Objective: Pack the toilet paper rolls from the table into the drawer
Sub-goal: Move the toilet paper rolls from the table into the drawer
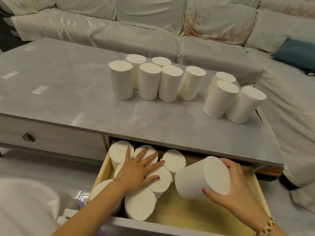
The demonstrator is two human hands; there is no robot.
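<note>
There was only one view, from a camera worn on the person's head. It looked forward and steeply down, from just above the open drawer [179,212], which filled the lower part of the frame very near to the lens. The table [68,86] lay in the middle, a little further off, and the sofa [136,23] closed the top edge, farthest away. The wide lens bent the straight edges near the borders.
</note>
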